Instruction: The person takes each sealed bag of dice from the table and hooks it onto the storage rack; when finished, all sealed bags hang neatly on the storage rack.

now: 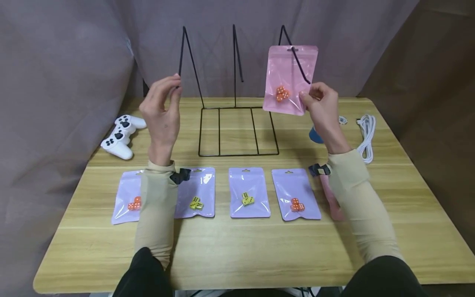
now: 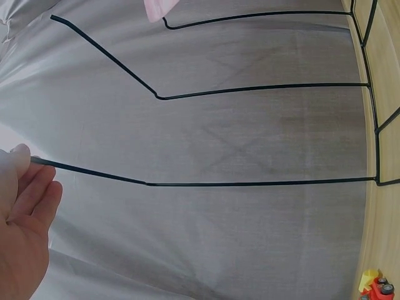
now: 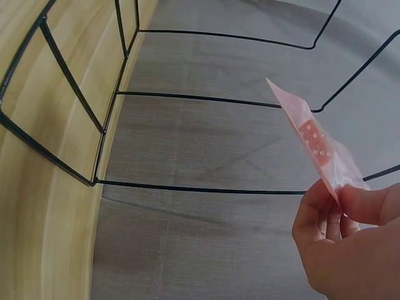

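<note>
A black wire rack [image 1: 239, 155] with three upright hooked arms stands on the table. On its right arm hangs a pink zip bag [image 1: 276, 72] with orange dice inside, the hook running through the slot at its top. My right hand [image 1: 322, 108] pinches this bag at its lower right edge, between thumb and fingers. In the left wrist view, my left hand [image 2: 28, 212] pinches the tip of the rack's left arm [image 2: 94, 172], which carries no bag. The rack's middle arm [image 1: 235, 62] is bare too.
Lilac bags [image 1: 249, 181] with yellow or orange dice lie in a row in front. A pink bag [image 1: 331, 198] is partly under my right forearm. A white game controller [image 1: 122, 136] is at left; a white cable [image 1: 366, 136] and a blue object [image 1: 316, 136] are at right.
</note>
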A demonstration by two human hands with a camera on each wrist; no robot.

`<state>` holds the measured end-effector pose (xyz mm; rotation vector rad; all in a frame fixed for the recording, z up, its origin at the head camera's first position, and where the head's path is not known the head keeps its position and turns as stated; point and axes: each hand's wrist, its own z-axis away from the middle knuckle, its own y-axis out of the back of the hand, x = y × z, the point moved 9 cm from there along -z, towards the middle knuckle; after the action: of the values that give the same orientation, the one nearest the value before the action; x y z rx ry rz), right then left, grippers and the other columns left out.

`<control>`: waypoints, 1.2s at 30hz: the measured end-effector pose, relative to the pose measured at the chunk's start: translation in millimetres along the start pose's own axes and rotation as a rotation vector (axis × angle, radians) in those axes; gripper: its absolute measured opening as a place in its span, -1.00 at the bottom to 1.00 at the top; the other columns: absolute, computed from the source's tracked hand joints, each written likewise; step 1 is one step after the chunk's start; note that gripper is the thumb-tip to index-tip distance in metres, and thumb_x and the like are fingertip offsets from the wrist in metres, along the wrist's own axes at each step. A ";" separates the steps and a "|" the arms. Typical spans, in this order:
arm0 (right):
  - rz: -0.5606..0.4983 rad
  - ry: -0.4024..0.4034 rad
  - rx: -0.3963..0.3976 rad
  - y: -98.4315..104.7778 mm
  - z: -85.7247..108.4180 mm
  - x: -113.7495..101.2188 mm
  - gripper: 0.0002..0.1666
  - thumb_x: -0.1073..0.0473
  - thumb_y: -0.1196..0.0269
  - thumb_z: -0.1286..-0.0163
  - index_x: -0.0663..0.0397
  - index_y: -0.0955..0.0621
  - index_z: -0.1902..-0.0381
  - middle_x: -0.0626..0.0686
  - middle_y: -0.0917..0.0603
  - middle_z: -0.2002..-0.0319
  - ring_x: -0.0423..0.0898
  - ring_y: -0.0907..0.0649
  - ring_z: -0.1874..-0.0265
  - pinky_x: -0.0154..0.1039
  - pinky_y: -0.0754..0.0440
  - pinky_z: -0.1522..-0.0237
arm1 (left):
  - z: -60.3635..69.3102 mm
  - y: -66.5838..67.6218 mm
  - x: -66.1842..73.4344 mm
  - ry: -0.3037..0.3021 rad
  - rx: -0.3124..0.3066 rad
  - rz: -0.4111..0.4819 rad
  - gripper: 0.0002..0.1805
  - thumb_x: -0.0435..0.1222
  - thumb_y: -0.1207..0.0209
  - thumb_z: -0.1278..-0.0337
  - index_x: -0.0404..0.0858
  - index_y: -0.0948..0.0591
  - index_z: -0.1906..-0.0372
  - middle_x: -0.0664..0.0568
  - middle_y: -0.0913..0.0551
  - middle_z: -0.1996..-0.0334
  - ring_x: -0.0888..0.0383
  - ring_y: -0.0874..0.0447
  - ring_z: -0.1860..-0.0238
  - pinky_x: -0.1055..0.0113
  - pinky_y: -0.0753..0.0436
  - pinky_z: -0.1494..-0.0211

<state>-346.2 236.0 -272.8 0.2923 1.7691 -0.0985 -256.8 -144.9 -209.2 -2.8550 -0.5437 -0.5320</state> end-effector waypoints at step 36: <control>-0.163 -0.119 0.031 -11.0 -49.2 17.1 -0.83 0.43 -0.23 -0.26 0.21 -0.44 0.43 0.07 -0.43 0.40 -0.16 -0.48 0.50 -0.44 -0.62 0.53 | 2.7 -16.9 14.7 -0.037 -0.016 -0.046 -0.90 -0.64 -0.20 -0.02 -0.53 -0.61 0.31 -0.28 -0.66 0.23 -0.10 -0.65 0.11 0.18 -0.62 -0.11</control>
<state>-398.9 238.9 -279.7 0.1612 1.6720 -0.2555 -249.8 -124.0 -204.1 -2.8794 -0.6161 -0.4935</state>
